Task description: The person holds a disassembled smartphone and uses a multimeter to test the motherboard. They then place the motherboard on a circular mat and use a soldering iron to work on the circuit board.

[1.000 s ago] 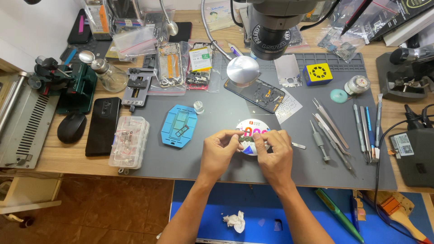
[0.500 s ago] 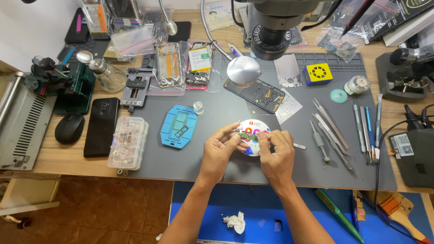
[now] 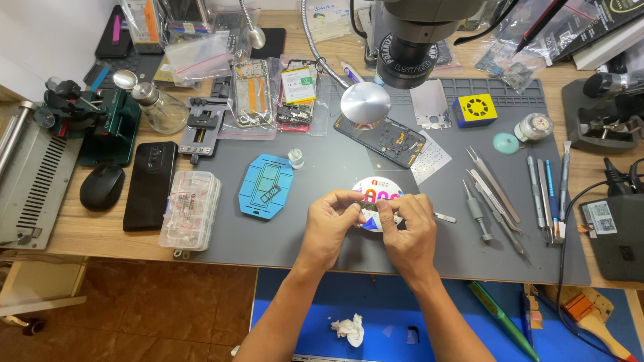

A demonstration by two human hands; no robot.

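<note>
Hands (image 3: 369,224) over round disc (image 3: 378,194)

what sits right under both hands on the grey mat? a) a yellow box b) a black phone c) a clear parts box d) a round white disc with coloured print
d: both the left hand and the right hand meet over the round disc on the mat, while the phone, yellow box and parts box lie apart from them.

1. Work mat (image 3: 322,241): matt grey rubber.
2. Bench (image 3: 100,238): pale wood grain.
3. Tweezers (image 3: 493,184): bare brushed metal.
4. Parts box (image 3: 190,210): clear plastic.
5. Phone (image 3: 149,186): glossy black.
</note>
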